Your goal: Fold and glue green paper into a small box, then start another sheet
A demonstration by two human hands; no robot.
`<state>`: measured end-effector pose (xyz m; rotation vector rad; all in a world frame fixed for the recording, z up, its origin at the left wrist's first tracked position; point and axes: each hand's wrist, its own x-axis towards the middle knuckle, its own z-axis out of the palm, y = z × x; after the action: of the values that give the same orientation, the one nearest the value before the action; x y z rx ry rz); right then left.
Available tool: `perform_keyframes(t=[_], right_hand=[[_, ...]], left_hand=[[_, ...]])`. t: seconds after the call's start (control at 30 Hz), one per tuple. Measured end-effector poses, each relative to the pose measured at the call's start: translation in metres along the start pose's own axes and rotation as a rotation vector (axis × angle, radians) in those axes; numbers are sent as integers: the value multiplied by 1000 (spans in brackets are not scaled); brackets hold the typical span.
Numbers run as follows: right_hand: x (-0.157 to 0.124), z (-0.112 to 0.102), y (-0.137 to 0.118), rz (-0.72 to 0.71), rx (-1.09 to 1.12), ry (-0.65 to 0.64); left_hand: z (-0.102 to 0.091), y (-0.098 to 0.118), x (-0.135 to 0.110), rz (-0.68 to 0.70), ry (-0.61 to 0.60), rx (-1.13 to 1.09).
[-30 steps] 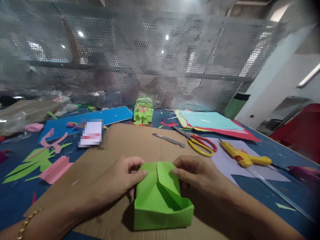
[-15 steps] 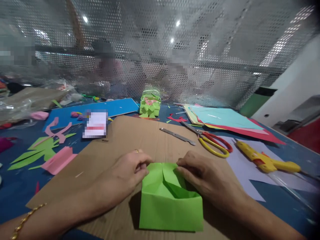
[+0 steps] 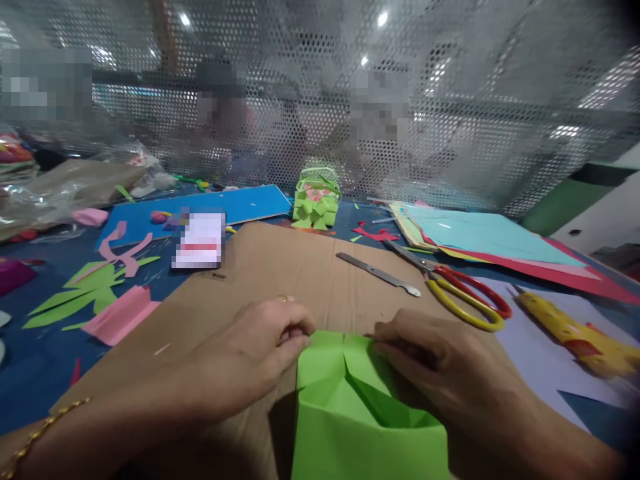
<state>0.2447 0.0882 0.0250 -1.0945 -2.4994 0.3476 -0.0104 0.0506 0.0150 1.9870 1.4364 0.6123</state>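
A folded piece of green paper point(image 3: 370, 443) stands on the brown cardboard point(image 3: 250, 273) in front of me, its near wall raised and creases running in toward its middle. My left hand point(image 3: 263, 347) pinches its far left corner between thumb and fingers. At the far right corner, my right hand point(image 3: 435, 353) grips the paper the same way. The near edge of the green paper runs out of the picture. Beyond the hands, a metal blade point(image 3: 377, 272) lies on the cardboard, with red-and-yellow-handled scissors point(image 3: 465, 293) to its right.
A yellow glue gun point(image 3: 575, 333) rests on lilac paper point(image 3: 530, 373) at right. Coloured sheets point(image 3: 500, 237) are stacked behind. A small green paper basket point(image 3: 316, 200) stands at the back, before a perforated metal screen point(image 3: 320, 80). Pink and green paper scraps point(image 3: 93, 293) lie left, near a phone point(image 3: 200, 241).
The view has shifted, so the green paper sits lower and larger in the picture. Both hands keep their pinch on its far corners.
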Motion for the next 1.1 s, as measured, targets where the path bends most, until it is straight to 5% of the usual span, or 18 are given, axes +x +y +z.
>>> perform_keyframes(t=[0.43,0.87,1.1], right_hand=[[0,2,2,-145,-18,68],[-7,-18,9,72,184,-215],[-5,-19,8,108,205,-238]], left_hand=[[-6,-1,6,-71,-74,-64],[8,6,-3,21,-67,189],[13,1,-5,54,-48,189]])
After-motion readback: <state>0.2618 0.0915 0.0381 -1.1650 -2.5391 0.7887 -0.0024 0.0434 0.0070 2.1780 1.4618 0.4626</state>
